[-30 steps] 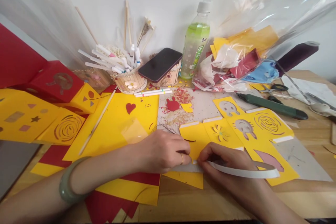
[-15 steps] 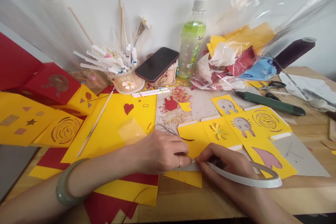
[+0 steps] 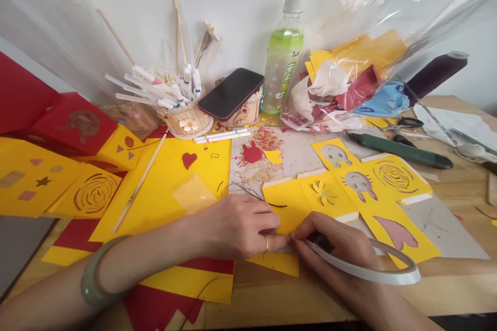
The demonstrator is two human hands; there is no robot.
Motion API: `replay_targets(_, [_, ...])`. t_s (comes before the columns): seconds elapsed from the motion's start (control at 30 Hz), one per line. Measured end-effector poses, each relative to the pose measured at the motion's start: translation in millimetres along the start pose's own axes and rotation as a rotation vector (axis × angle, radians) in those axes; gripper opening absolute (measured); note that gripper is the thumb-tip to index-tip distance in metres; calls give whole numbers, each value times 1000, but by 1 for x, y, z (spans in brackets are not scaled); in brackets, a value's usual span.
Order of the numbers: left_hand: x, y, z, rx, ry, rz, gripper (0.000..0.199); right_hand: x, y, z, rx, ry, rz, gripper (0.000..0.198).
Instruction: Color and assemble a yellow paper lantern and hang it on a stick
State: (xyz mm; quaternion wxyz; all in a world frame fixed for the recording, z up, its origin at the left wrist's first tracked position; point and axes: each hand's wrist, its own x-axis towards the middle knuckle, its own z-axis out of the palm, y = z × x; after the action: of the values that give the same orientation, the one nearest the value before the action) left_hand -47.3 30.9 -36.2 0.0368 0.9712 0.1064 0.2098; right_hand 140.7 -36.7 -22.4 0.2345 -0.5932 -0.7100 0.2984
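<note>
My right hand (image 3: pixel 336 243) is closed on a roll of white tape (image 3: pixel 399 275), whose ring sticks out to the right. Its thumb and index fingertips meet at the near edge of a yellow paper box cutout (image 3: pixel 289 217). My left hand (image 3: pixel 244 225), palm down with bent fingers, rests on the cutout's left end. One of its fingers reaches the right fingertips; its thumb and anything in its grasp are hidden. White strips line several flaps of the cutout, which has rabbit, flower, swirl and heart shapes cut in it. A tangle of dark thread (image 3: pixel 244 190) lies beside my left hand.
Yellow paper (image 3: pixel 163 186) with a thin stick (image 3: pixel 142 181) lies left, beside decorated paper boxes (image 3: pixel 73 124). Behind stand a marker basket (image 3: pixel 190 124), a phone (image 3: pixel 233 94) and a bottle (image 3: pixel 285 57). A scrap bag (image 3: pixel 341 83), scissors (image 3: pixel 406 124) and green cutter (image 3: pixel 404 151) are right.
My left finger has slid slightly right to the right fingertips, covering the bit of white tape seen between my hands. The tape roll has shifted slightly right and down.
</note>
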Motion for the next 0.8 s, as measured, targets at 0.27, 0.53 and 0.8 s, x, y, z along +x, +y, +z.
replay_targets(0.27, [5, 3, -3, -169, -149, -315, 30, 2, -4, -10, -72, -89, 42, 15])
replay_targets(0.53, [7, 3, -8, -191, -254, -297, 24, 1, 10, -44, 65, 17, 63, 20])
replay_targets(0.8, [3, 0, -5, -143, -249, -167, 25, 8, 20, -65, -118, -67, 96, 18])
